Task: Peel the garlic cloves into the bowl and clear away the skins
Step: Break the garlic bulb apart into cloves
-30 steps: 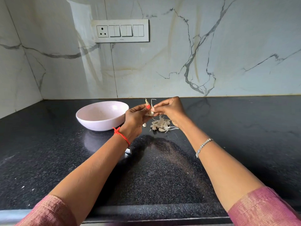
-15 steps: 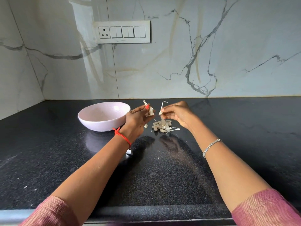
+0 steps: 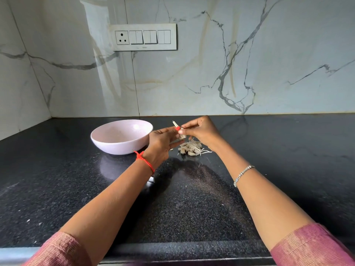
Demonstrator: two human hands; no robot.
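A pale pink bowl [image 3: 107, 140] stands on the black counter, left of my hands. My left hand [image 3: 160, 140] pinches a garlic clove [image 3: 177, 127] between thumb and fingers, its papery tip sticking up. My right hand [image 3: 199, 130] meets it from the right and pinches the same clove's skin. Just below and behind the hands lies a small heap of garlic cloves and skins [image 3: 191, 147] on the counter. Most of the held clove is hidden by my fingers. The bowl's inside shows nothing I can make out.
The black speckled counter [image 3: 192, 204] stretches to the marble wall behind, with a switch panel [image 3: 144, 37] high on it. A small shiny object [image 3: 152, 179] peeks out under my left forearm. The counter's front edge runs near my elbows.
My right hand, which had pulled away to the right with a strip of skin, has come back to the clove held in my left hand. The bowl and heap have not moved.
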